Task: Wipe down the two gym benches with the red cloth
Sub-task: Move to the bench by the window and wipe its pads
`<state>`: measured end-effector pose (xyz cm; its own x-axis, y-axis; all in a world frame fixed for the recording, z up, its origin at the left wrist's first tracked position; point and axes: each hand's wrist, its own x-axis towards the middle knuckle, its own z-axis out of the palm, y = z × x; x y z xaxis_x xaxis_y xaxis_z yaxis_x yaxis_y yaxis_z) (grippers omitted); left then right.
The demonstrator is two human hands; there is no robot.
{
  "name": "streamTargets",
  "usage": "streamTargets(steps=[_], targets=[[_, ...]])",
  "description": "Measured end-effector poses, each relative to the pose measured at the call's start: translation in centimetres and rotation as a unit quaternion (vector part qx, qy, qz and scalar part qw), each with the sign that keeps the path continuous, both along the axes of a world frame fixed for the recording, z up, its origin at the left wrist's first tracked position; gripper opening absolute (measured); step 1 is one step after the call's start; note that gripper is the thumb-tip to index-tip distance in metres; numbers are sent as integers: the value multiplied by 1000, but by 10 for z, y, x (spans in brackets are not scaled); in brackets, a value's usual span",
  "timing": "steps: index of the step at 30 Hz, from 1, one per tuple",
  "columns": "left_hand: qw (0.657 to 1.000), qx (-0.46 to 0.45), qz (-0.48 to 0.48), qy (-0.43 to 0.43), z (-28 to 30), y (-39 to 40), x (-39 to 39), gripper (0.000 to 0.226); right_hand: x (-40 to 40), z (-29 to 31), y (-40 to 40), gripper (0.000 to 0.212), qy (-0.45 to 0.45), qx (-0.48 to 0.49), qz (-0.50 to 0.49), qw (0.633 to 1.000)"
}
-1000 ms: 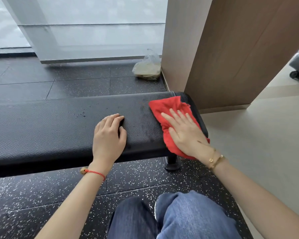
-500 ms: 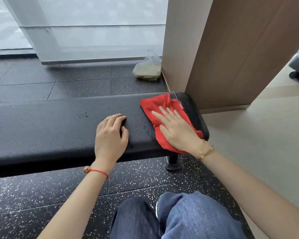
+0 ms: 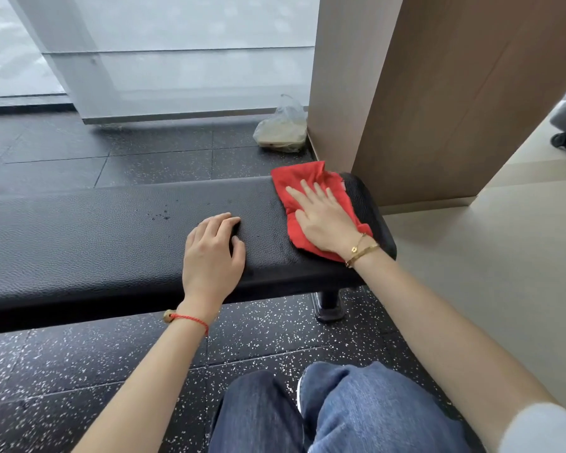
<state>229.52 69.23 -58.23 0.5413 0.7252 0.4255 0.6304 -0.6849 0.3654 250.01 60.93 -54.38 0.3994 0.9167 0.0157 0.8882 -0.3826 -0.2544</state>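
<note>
I see R hand (image 3: 324, 220) flat, fingers straight, pressing red cloth (image 3: 307, 184) onto bench (image 3: 95, 237) top near its R end, far edge. L hand (image 3: 211, 256) rests on pad mid-bench, fingers lightly bent, holding nothing. Plastic bag (image 3: 283, 129) on floor behind.

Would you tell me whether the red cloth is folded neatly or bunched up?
Bunched up: the red cloth shows irregular creases and ragged edges under the flat right hand.
</note>
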Motion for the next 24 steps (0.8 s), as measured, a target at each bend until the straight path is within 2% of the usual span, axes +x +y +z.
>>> streamTargets(steps=[5, 9, 14, 19, 24], targets=[[1000, -2, -3, -2, 0, 1, -2, 33, -15, -9, -57, 53, -49, 30, 60, 997], [1000, -7, -9, 2, 2, -1, -2, 34, 17, -9, -81, 53, -36, 22, -26, 999], [1000, -13, -1, 5, 3, -3, -1, 34, 46, -1, -34, 52, 0, -8, -106, 994], [1000, -12, -1, 3, 4, -4, -1, 34, 18, 3, 6, 53, 10, -7, -44, 999], [999, -42, -23, -18, 10, -2, -2, 33, -21, -4, -18, 54, -25, 22, 85, 996]])
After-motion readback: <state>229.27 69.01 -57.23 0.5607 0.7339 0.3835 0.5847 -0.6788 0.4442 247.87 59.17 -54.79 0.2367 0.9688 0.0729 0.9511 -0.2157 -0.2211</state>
